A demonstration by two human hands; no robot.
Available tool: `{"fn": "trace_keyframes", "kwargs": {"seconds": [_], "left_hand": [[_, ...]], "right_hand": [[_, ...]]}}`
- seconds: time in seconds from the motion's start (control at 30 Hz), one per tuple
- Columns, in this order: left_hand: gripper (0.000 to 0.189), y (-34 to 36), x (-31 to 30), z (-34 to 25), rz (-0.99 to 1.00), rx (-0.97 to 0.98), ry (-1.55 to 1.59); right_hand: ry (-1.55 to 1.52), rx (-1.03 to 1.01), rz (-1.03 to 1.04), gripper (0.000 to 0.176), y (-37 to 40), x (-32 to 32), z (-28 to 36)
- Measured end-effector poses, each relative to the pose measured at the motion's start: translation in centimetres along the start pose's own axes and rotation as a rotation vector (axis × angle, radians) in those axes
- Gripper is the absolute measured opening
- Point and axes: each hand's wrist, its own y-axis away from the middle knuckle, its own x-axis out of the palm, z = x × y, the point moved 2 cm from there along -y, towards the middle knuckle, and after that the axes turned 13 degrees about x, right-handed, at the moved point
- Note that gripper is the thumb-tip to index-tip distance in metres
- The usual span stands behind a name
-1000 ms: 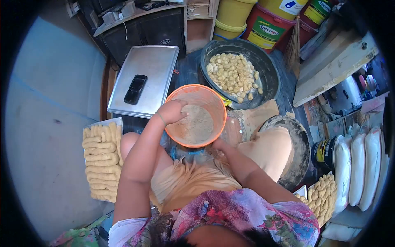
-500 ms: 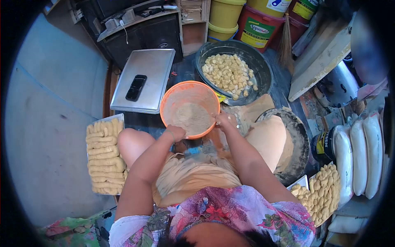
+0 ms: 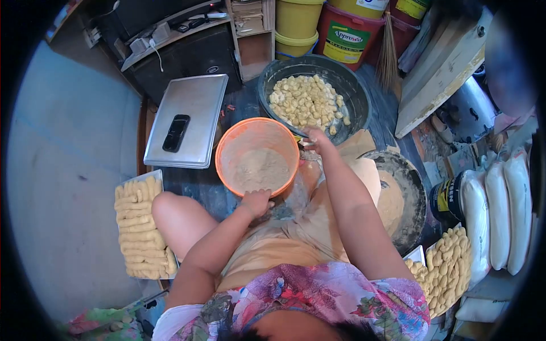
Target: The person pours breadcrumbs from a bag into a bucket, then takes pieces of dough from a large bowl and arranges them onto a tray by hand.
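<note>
An orange bucket point(image 3: 227, 181) with pale powder at its bottom stands tilted toward me between my legs. My left hand point(image 3: 257, 203) is closed over its near rim. My right hand point(image 3: 318, 140) is beside the bucket's right side, at the near edge of a large black basin point(image 3: 361, 108). Its fingers are curled, and what they hold, if anything, is hard to make out. Many small floured dough pieces point(image 3: 307, 101) lie in the basin.
At left are a metal tray point(image 3: 196, 96) bearing a phone point(image 3: 176, 133) and a tray of dough rolls point(image 3: 139, 227). A dark pan of powder point(image 3: 392, 199), shaped dough point(image 3: 449, 267) and white filled bags point(image 3: 496, 213) are at right. Margarine buckets point(image 3: 346, 38) stand behind.
My right hand has let go of the bucket's rim and moved up and right to the basin's edge. My left hand has shifted right along the near rim. The view has shifted slightly.
</note>
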Motion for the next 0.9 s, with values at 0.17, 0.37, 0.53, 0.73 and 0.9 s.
{"fn": "trace_keyframes", "kwargs": {"seconds": [0.17,0.37,0.53,0.73,0.9], "left_hand": [[0.053,4.6,-7.7,1.8,-0.002,0.166,0.233],[0.047,3.1,-10.3,8.0,-0.166,0.055,0.297],[0.046,-1.0,-9.8,7.1,-0.125,0.269,0.302],[0.047,-2.2,-9.1,8.4,0.13,0.132,0.23],[0.047,-2.5,-9.1,8.0,0.055,0.158,0.211]], "right_hand": [[0.102,0.124,-0.273,0.03,-7.8,-3.0,-3.0],[0.341,0.296,-0.222,0.025,-10.4,1.4,-5.6],[0.358,0.187,-0.23,0.024,-11.7,4.2,-4.6],[0.25,-0.01,-0.254,0.022,-8.0,5.3,-4.4],[-0.115,-0.143,-0.236,0.024,-11.8,1.0,-10.2]]}}
